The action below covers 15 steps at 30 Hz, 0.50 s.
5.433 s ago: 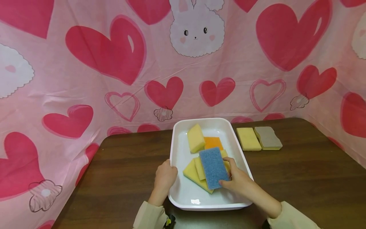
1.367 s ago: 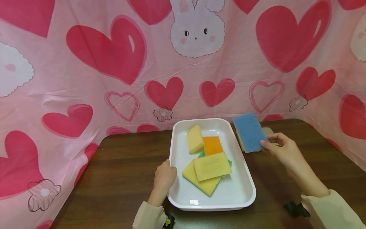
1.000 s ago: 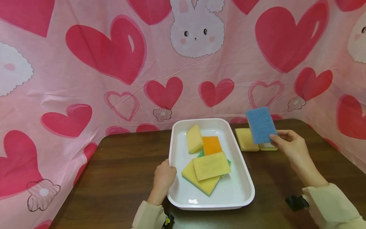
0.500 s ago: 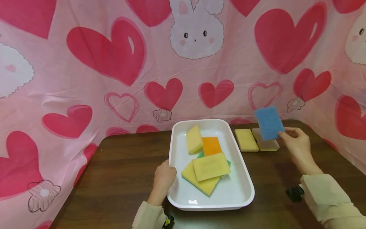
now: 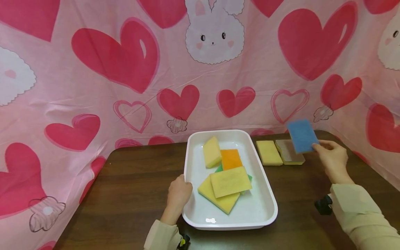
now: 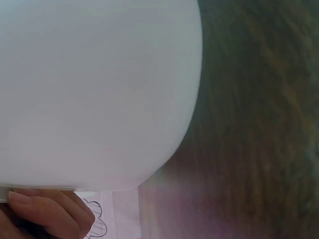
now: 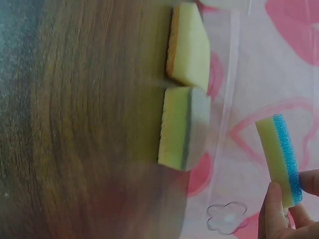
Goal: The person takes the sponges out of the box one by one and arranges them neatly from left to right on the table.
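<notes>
My right hand [image 5: 333, 160] pinches a blue-topped sponge [image 5: 302, 136] by its near right corner and holds it up over the table's back right. In the right wrist view that sponge [image 7: 280, 160] shows a yellow foam layer under its blue scouring side, with thumb and fingers on opposite faces. My left hand [image 5: 179, 193] grips the left rim of a white tray [image 5: 268, 208]. Inside the tray lie a tilted pale yellow sponge [image 5: 212, 152], an orange one [image 5: 231, 158], and a yellow sponge [image 5: 231, 182] overlapping another yellow one [image 5: 223, 205] and a mostly hidden green piece.
Right of the tray, a yellow sponge [image 5: 269, 153] and a grey-topped sponge [image 5: 289, 152] lie side by side on the dark wooden table [image 5: 140, 180]. A pink heart-patterned cloth [image 5: 175, 69] hangs behind the table's back edge.
My right hand has lifted the blue-topped sponge from the tray pile and carried it right, past the two table sponges. The left hand stays at the rim.
</notes>
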Motion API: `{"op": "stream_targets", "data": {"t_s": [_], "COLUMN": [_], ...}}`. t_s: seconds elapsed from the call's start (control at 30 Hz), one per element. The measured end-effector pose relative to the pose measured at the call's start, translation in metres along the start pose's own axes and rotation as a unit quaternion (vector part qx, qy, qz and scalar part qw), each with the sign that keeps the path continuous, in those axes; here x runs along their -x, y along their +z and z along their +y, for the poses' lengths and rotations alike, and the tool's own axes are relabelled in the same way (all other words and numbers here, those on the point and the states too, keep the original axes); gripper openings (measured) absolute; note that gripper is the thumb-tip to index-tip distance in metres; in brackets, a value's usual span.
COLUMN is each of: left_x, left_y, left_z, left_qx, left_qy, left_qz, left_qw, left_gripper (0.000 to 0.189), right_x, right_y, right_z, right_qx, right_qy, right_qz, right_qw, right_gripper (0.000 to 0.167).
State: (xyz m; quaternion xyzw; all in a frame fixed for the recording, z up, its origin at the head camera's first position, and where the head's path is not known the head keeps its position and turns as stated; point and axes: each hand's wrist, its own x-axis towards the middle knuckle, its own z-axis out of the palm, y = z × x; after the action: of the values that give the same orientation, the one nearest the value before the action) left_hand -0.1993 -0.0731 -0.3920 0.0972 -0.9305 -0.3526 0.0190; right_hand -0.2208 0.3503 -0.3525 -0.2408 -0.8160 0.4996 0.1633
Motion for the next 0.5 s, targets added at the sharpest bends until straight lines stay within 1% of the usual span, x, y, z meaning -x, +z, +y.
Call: {"op": "stream_targets", "data": {"t_s": [0.07,0.17,0.23,0.37,0.4,0.5], "left_x": [0.0,0.0,0.0,-0.001,0.0,0.0], "left_y": [0.0,0.0,0.0,0.001,0.001,0.0], "left_z": [0.0,-0.001,-0.001,-0.002,-0.002,-0.002], "left_qx": [0.0,0.001,0.002,0.001,0.001,0.001], "left_qy": [0.001,-0.002,-0.002,-0.003,-0.003,-0.004], "left_qz": [0.0,-0.002,-0.002,0.0,0.0,-0.001], "left_qw": [1.0,1.0,1.0,1.0,1.0,1.0], "left_gripper": [0.029,0.029,0.029,0.028,0.028,0.028], "right_x": [-0.004,-0.008,-0.011,-0.013,-0.014,-0.015], "right_y": [-0.001,0.0,0.0,0.001,0.001,0.002], "right_z": [0.002,0.004,0.005,0.007,0.008,0.011], "right_qx": [0.0,0.0,-0.01,-0.037,-0.048,-0.074], "right_qy": [0.013,0.031,0.041,0.056,0.06,0.073], "right_qz": [0.007,0.02,0.026,0.042,0.047,0.063], "right_qw": [0.9999,0.9993,0.9988,0.9969,0.9959,0.9926], "right_gripper": [0.052,0.051,0.042,0.011,0.006,0.015]}}
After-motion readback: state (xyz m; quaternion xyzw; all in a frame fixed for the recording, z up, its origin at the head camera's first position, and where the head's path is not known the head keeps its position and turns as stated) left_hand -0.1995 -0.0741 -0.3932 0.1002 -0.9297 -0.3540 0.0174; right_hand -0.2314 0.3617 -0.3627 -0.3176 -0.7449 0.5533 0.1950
